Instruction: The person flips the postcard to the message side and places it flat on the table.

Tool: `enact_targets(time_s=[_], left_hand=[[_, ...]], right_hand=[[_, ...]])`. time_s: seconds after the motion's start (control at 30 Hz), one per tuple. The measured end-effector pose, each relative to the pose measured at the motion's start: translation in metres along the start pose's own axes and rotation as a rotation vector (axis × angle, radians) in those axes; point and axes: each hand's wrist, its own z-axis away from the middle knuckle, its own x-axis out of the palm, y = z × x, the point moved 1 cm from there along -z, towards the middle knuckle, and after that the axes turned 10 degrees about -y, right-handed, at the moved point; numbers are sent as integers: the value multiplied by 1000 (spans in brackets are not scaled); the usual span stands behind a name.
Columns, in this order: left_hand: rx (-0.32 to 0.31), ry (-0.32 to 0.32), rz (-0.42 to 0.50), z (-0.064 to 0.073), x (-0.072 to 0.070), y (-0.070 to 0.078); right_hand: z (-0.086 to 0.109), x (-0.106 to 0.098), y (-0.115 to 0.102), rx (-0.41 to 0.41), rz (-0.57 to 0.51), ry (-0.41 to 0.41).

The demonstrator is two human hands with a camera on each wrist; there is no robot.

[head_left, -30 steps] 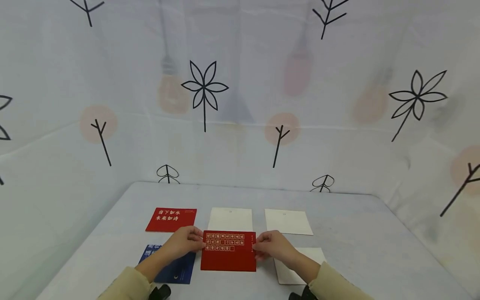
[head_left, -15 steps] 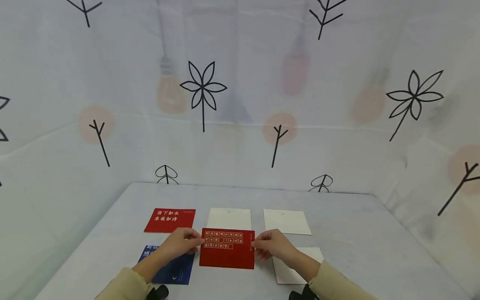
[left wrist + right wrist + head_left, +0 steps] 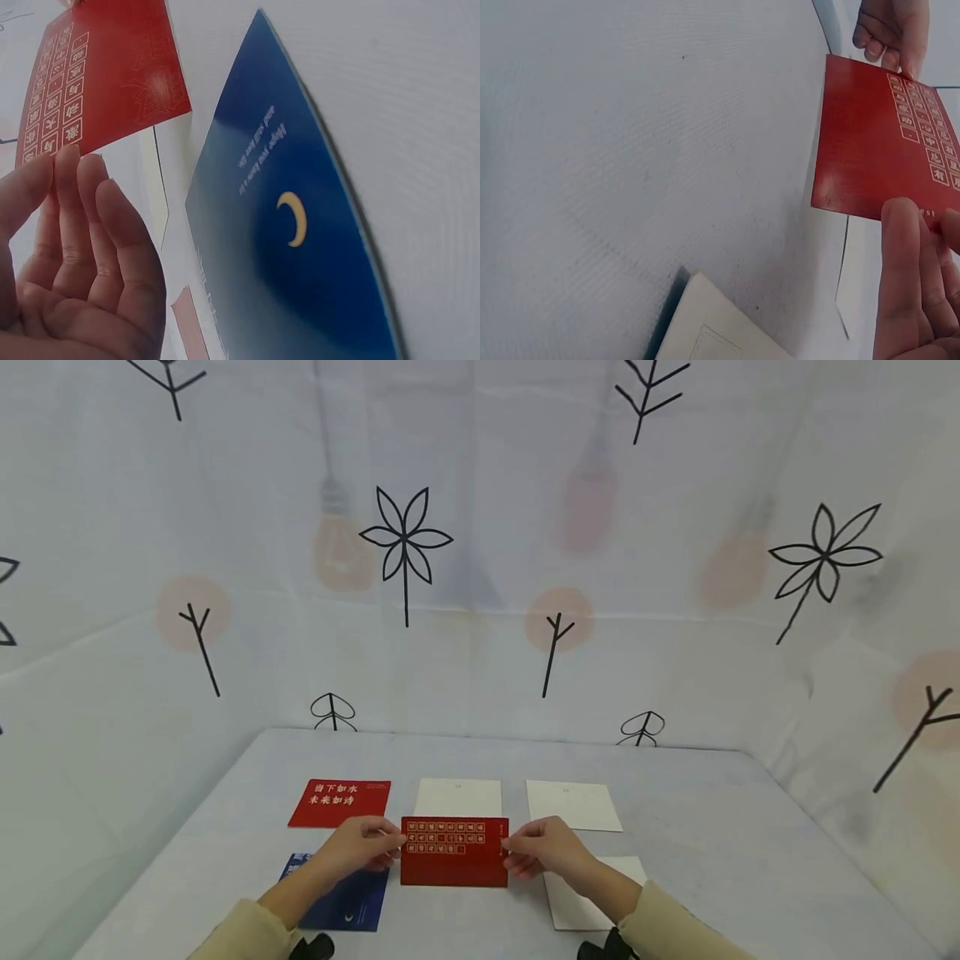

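A red card [image 3: 453,864] printed with rows of boxed characters is held up above the middle of the table. My left hand [image 3: 358,847] pinches its left edge between thumb and fingers, and my right hand [image 3: 551,852] pinches the right edge. In the left wrist view the card [image 3: 127,82] slants away from my left fingertips [image 3: 66,154]. The right wrist view shows the same card [image 3: 877,142] with both hands on opposite edges. Under my left forearm lies a blue card [image 3: 348,897] with a yellow crescent moon [image 3: 294,219].
On the white table [image 3: 712,852] lie a red card with white lettering [image 3: 341,802] at back left, a cream card [image 3: 459,797] behind the held one, another cream card [image 3: 573,804] at back right, and a third [image 3: 577,906] partly under my right forearm. A patterned cloth [image 3: 472,668] hangs behind.
Both hands have lifted the red card slightly, and it now tilts more, so its face looks shorter in the head view. The cards on the table have stayed in place.
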Motion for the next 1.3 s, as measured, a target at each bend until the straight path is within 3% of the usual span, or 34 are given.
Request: enact_targets(time_s=[0.3, 0.67, 1.3], left_hand=[[-35, -14, 89, 2, -3, -3], [-8, -70, 232, 6, -6, 1], [-80, -23, 250, 0, 2, -2]], right_hand=[[1, 0, -2, -31, -105, -39], [2, -3, -1, -56, -185, -49], [5, 0, -1, -38, -102, -8]])
